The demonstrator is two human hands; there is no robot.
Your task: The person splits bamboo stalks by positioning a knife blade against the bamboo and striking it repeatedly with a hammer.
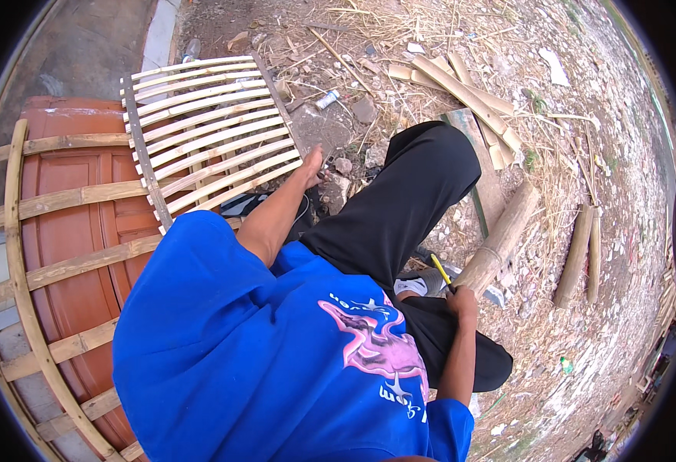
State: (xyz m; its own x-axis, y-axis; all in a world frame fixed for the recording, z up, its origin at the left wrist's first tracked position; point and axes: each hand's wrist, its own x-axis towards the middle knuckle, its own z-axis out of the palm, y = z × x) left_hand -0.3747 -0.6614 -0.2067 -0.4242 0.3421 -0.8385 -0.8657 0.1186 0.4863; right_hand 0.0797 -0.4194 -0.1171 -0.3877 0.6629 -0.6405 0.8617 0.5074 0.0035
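My left hand (312, 168) is at the near right corner of a slatted bamboo panel (211, 127), its fingers curled. Whether it grips the panel's edge or a small dark thing beside it is hard to see. Pale, narrow slats run across that panel between two darker side bars. My right hand (463, 302) rests by my bent leg, closed around a slim yellow-and-black tool (440, 271) whose far end I cannot make out. Just beyond that hand lies a thick bamboo pole (500, 239).
To the left, a larger bamboo lattice (68, 200) lies over a reddish-brown wooden door panel (68, 173). Split bamboo pieces (469, 96) lie ahead, near a board (480, 173). Two bamboo lengths (575, 258) lie farther right. A plastic bottle (327, 99) and stones (343, 165) dot the littered ground.
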